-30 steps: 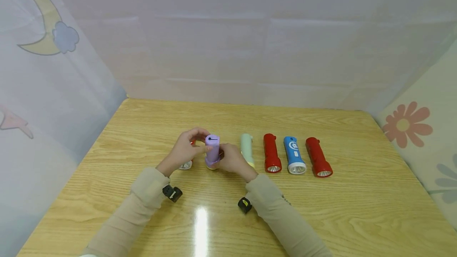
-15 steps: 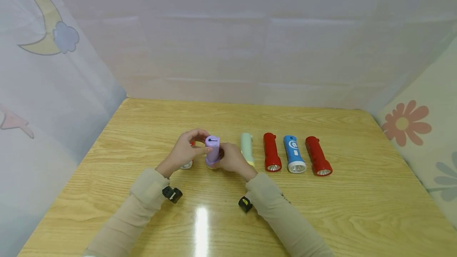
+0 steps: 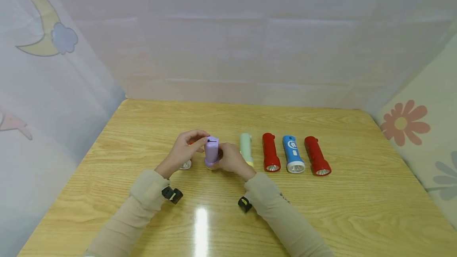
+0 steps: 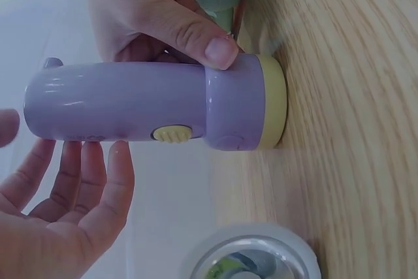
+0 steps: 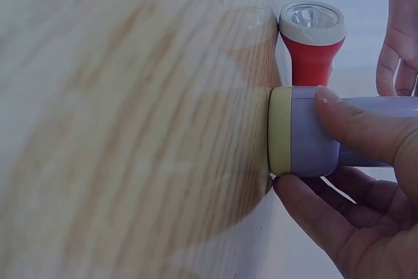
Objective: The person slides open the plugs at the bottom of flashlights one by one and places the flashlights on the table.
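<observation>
A purple flashlight (image 3: 211, 154) with a yellow rim stands upright on the table, lens end down. My right hand (image 3: 233, 161) grips its wide head, thumb on the near side and fingers curled behind, as the right wrist view shows. At the flashlight's upper end, my left hand (image 3: 181, 152) has its fingertips (image 4: 119, 155) against the barrel, while its thumb stands off near the end cap. A yellow slide switch (image 4: 172, 133) shows on the barrel. Just left of it, a red flashlight with a white rim (image 5: 311, 47) is partly hidden behind my left hand in the head view.
On the right of my right hand lies a pale green flashlight (image 3: 245, 146). Further right are a red flashlight (image 3: 270, 152), a blue one with a white rim (image 3: 292, 152) and another red one (image 3: 316, 154). Wood-grain table (image 3: 357, 209) extends around them; cloth hangs behind.
My left thumb has come off the barrel's side and moved up and left near the flashlight's top end. The barrel has turned slightly. My right hand keeps its grip.
</observation>
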A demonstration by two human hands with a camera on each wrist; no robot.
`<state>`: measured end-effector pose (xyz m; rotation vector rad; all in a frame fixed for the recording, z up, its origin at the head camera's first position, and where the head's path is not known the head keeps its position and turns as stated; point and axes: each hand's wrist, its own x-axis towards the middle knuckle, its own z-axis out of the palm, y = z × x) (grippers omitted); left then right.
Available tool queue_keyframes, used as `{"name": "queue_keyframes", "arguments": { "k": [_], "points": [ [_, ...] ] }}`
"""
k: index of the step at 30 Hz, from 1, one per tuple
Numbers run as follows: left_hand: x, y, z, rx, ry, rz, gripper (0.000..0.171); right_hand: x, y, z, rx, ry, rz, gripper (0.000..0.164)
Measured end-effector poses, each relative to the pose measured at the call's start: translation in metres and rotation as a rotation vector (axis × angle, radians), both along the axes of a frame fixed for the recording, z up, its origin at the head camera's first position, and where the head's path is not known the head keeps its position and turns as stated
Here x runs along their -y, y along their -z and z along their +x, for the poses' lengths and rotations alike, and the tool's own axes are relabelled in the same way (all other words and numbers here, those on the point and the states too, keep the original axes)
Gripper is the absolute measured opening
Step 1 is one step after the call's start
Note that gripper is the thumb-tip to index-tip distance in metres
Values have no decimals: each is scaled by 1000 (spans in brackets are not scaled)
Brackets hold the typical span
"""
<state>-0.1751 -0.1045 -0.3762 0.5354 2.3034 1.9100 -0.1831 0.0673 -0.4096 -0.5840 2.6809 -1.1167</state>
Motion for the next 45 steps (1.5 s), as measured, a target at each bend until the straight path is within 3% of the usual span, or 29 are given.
{"name": "queue_keyframes", "arguments": {
  "k": [6, 22, 45],
  "points": [
    [0, -2, -1, 10, -33, -15, 21, 2, -3, 1, -16, -16, 2, 40],
    [-7, -8, -4, 140, -108, -15, 17, 2, -5, 1, -5, -13, 12, 40],
    [-13, -10, -3, 177, -176, -1, 15, 2, -2, -1, -4, 3, 40, 40]
  ]
}}
